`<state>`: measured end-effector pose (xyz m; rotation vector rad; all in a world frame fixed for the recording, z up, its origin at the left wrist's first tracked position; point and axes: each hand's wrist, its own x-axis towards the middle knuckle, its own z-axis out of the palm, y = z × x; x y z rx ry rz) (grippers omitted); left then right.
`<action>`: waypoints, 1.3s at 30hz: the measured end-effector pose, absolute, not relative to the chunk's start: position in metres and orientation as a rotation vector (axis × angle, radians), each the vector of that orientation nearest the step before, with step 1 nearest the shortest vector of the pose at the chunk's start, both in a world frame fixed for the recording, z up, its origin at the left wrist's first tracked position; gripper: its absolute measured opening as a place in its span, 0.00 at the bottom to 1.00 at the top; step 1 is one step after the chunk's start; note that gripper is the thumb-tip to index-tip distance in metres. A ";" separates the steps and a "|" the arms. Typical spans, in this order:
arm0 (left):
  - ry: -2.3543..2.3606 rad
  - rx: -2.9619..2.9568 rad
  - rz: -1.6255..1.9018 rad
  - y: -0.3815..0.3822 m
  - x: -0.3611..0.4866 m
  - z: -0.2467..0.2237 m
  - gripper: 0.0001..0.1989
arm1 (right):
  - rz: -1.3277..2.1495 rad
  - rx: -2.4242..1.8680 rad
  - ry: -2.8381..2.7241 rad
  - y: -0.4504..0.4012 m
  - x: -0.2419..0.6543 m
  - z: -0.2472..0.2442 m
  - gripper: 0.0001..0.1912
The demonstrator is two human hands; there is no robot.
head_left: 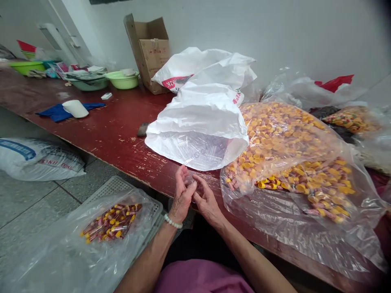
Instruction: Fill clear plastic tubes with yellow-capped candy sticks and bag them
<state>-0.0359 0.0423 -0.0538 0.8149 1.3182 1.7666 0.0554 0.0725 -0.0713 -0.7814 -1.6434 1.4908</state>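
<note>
My left hand (181, 197), with a beaded bracelet at its wrist, is at the table's front edge with its fingers curled and pointing up. Close beside it, my right hand (208, 202) has bent fingers, its thumb near the left thumb. Something clear and shiny shows between the two hands, too faint to make out fully. Just beyond them lies an open white sack (203, 110) with clear plastic tubes (198, 148) in its mouth. To the right, a large clear bag (275, 130) holds many yellow-capped, red-patterned pieces.
Low on the left, a clear bag (113, 221) of similar pieces rests over a grey crate (155, 205). Along the red table (119, 140) are a cardboard box (155, 57), green basins (124, 80), a blue cloth (56, 113) and a white cup-like object (76, 109). A full sack (39, 158) lies below.
</note>
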 end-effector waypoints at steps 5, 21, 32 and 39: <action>0.770 0.495 1.483 0.019 -0.025 -0.052 0.16 | 0.963 -0.844 -2.031 0.065 0.064 -0.063 0.20; 0.996 0.102 1.382 0.002 -0.072 -0.067 0.22 | 0.389 -0.761 -2.383 0.148 0.045 -0.026 0.26; 0.926 0.339 1.487 0.011 -0.079 -0.063 0.18 | -0.012 -0.909 -2.372 0.181 0.044 -0.033 0.15; 1.027 0.667 1.569 0.026 -0.067 -0.056 0.20 | 0.679 -0.663 -2.284 0.101 0.064 -0.039 0.12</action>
